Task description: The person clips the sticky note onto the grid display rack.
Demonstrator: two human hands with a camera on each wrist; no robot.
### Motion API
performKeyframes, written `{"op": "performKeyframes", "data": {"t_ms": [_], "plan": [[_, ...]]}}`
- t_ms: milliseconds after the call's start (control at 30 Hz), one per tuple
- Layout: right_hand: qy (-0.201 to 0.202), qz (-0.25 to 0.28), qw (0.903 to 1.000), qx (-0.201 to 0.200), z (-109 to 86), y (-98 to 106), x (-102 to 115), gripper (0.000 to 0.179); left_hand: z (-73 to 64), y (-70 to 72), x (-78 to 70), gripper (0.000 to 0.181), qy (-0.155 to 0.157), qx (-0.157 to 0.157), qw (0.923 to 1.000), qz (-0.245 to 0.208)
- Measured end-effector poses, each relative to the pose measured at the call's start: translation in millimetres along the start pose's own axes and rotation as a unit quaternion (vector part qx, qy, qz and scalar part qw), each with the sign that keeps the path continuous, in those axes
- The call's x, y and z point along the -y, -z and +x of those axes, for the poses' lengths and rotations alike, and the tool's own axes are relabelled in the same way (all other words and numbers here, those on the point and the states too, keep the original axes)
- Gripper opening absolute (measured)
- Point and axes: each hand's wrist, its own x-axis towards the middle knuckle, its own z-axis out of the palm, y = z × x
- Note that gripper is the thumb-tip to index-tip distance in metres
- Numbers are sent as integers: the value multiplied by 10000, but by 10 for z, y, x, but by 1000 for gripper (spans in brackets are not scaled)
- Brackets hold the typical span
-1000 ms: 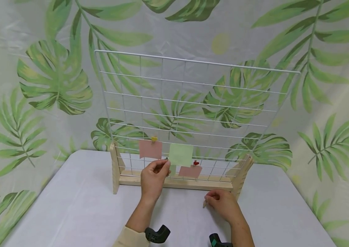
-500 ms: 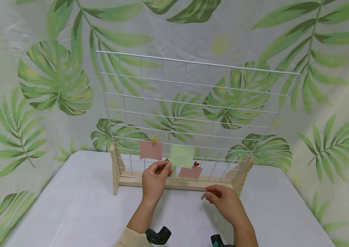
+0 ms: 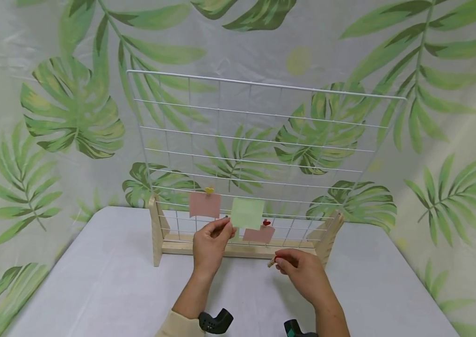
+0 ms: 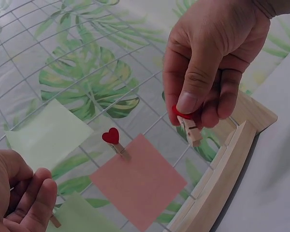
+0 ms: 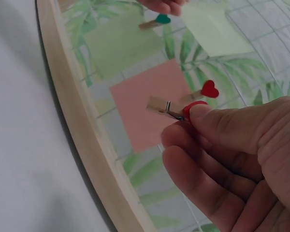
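Note:
My left hand (image 3: 210,245) pinches a light green paper note (image 3: 247,213) by its lower left corner, in front of the white wire grid (image 3: 244,140). Between the thumb and fingers of my right hand (image 3: 303,271) is a small wooden clothespin (image 5: 159,105) with a red top, its jaw end pointing left in the head view. A pink note (image 4: 137,181) hangs on the grid from a red heart clothespin (image 4: 114,141). Another pink note (image 3: 205,205) hangs higher, under a yellow clothespin (image 3: 209,190). A second green note (image 5: 123,43) carries a teal heart clothespin (image 5: 155,21).
The grid stands in a wooden base (image 3: 238,250) with upright side pieces (image 3: 156,231) on a white-covered table (image 3: 95,262). Behind it hangs a leaf-patterned curtain (image 3: 255,51). Black wrist devices (image 3: 216,321) sit on both wrists.
My right hand has moved slightly up and left, and the clothespin has turned from pointing down to pointing more sideways. My left hand and its green note stay nearly still.

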Motion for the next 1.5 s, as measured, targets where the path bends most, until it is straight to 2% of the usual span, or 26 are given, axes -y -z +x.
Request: {"op": "performKeyframes", "data": {"t_ms": [300, 533, 700, 833, 1000, 1200, 1367, 1500], "plan": [[273, -75, 9996, -99, -24, -54, 71, 19, 8, 1, 16, 20, -31, -6, 9998, -175], [278, -61, 9996, -17, -36, -63, 121, 14, 24, 6, 14, 17, -135, -29, 9998, -161], [413, -189, 9988, -165, -49, -52, 154, 12, 26, 3, -6, 17, -72, -15, 9994, -334], [454, -35, 9986, -282, -65, -51, 193, 19, 20, -1, -25, 16, -15, -30, 9992, -389], [522, 222, 9979, -316, -112, -70, 276, 16, 10, -13, -37, 16, 41, -60, 9990, -437], [887, -233, 9945, -510, -131, -64, 427, 13, 13, -21, -29, 18, 79, -2, 9989, -467], [1508, -584, 9846, -666, -74, -4, 598, 12, 18, -21, -34, 19, 98, 11, 9986, -524], [2187, -1114, 9635, -1072, 14, 64, 745, 11, 19, -21, -30, 18, 134, -7, 9983, -561]]}}
